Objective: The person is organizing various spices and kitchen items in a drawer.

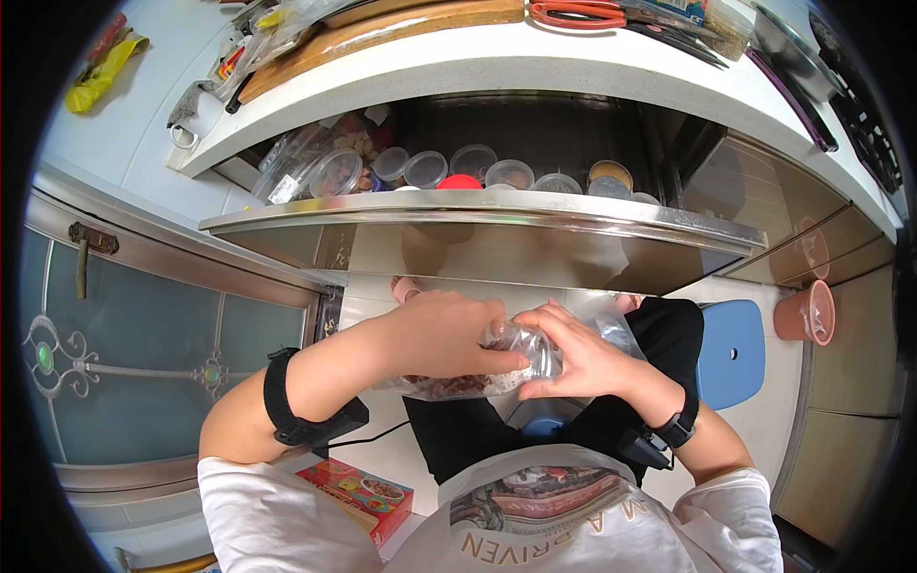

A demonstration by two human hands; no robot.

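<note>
Above my lap is a clear plastic bag (458,387) holding small dark reddish-brown pieces. My left hand (448,336) grips it from the far side, thumb and fingers pressing the plastic. My right hand (577,351) holds the bag's right part, with the thumb near my left thumb. A loose, see-through flap of plastic (612,326) spreads beyond my right hand. A pale patch, perhaps a label, shows under my left thumb. What the dark pieces are, I cannot tell.
Ahead, an open drawer (487,208) holds several lidded clear tubs (425,170), a red lid (459,182) and plastic bags. Red-handled scissors (580,14) and a wooden board (387,36) lie on the counter (430,79). A blue stool (731,354), pink bin (791,315) and red box (358,490) stand around me.
</note>
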